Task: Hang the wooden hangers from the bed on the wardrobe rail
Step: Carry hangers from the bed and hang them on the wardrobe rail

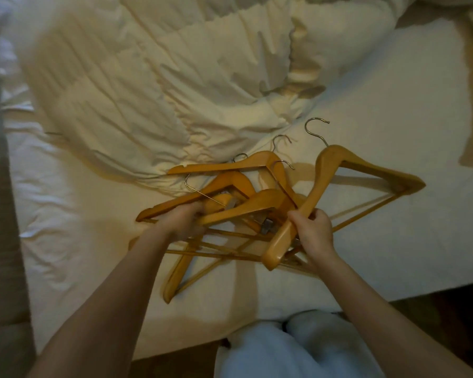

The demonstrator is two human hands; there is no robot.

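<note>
Head view: wooden hangers lie in a tangled heap on the bed, near its front edge, beside a rumpled duvet. No wardrobe rail in shot.

Risks, as judged: hooks and trouser bars are interlocked, so lifting one hanger will likely drag others w/ it and drop them on the floor. A steel hook could snag the sheet or duvet. Lower bars look thin; yanking against the tangle could crack one. Grip on the raised hanger is off-centre, so it may swing.

Right hand: fingers curled closed round the arm of one hanger, which is tilted up, hook end away from the person, lower end over the heap.

Left hand: reaching into the pile, fingers bent around the wood of the heap's left side; looks closed on at least one hanger, exact no. unclear as fingers are partly hidden.
</note>
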